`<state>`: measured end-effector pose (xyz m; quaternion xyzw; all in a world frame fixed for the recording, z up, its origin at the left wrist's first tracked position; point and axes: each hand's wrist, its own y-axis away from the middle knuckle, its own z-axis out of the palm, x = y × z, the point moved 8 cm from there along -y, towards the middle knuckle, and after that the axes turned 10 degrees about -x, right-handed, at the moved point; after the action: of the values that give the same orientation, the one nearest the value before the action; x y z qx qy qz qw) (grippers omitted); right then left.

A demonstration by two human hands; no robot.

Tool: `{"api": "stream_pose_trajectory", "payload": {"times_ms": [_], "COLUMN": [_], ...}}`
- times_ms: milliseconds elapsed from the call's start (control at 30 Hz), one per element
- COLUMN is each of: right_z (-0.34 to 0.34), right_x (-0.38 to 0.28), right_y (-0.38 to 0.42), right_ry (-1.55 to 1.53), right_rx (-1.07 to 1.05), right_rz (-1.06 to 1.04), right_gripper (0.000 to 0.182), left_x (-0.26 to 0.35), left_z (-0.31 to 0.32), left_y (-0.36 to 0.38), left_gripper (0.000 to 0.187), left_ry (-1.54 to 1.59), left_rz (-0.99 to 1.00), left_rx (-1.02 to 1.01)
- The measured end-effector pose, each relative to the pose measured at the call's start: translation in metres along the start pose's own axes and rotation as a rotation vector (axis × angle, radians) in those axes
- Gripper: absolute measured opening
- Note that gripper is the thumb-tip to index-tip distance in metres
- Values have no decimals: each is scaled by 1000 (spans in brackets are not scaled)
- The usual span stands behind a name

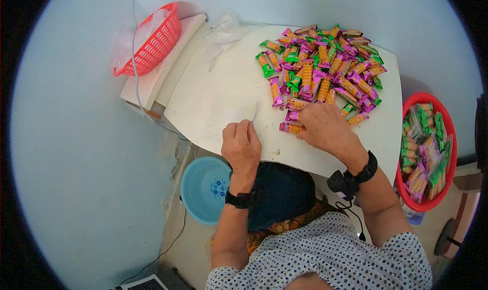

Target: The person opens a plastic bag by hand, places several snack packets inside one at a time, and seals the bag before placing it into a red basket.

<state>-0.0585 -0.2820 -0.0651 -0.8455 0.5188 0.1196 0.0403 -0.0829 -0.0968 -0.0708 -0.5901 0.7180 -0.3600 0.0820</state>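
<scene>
My left hand [241, 146] is closed in a pinch at the edge of a clear plastic bag [229, 114], which lies flat on the white table and is hard to make out. My right hand [328, 128] has its fingers curled down over a small purple-ended snack packet [291, 128] at the near edge of the pile. Its fingertips are partly hidden. Beyond it spreads a heap of snack packets [325, 61] with purple or green ends and orange-brown biscuits showing through.
More clear plastic bags [223, 30] lie at the table's back. A red basket [158, 40] with plastic in it stands at the left. On the right, a red tub [427, 204] holds filled bags of packets. A blue basin [195, 193] sits below the table's front edge.
</scene>
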Motion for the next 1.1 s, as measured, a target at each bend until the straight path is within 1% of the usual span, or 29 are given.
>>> {"api": "stream_pose_trajectory", "payload": {"times_ms": [100, 200, 300, 400, 467, 533, 600, 700, 800, 900, 1000, 1100], "right_z": [-3, -11, -21, -18, -10, -3, 5, 12, 15, 27, 38, 37], "right_x": [-2, -7, -6, -9, -10, -12, -13, -11, -16, -16, -16, -21], "right_y": [2, -1, -4, -8, -11, -13, -13, -16, -17, -22, -25, -26], "right_ry": [-9, -56, -314, -526, -641, -689, -675, -599, -725, -883, -1042, -1069], "right_rx": [-10, -38, 106, 138, 94, 60, 36, 40, -85, -156, -147, -166], "right_rz": [19, 31, 0, -53, -48, -39, -25, -66, -35, -16, -63, -87], "right_gripper": [22, 24, 25, 26, 26, 25, 24, 24, 25, 27, 31, 34], "left_x": [0, 4, 1, 0, 0, -2, -4, -7, -8, -12, -13, -8], "left_z": [5, 6, 8, 7, 7, 8, 7, 8, 9, 13, 15, 9], "left_y": [0, -4, -2, 1, 3, 3, 5, 7, 8, 9, 11, 10], "left_gripper": [8, 10, 10, 9, 9, 9, 8, 10, 11, 12, 14, 16], "left_ry": [43, 70, 158, 248, 248, 260, 279, 362, 383, 456, 459, 446], "left_rz": [-38, -29, -51, -89, -102, -114, -122, -178, -149, -131, -137, -77], "left_rx": [8, -1, 33, 57, 53, 63, 81, 68, 96, 104, 90, 83]}}
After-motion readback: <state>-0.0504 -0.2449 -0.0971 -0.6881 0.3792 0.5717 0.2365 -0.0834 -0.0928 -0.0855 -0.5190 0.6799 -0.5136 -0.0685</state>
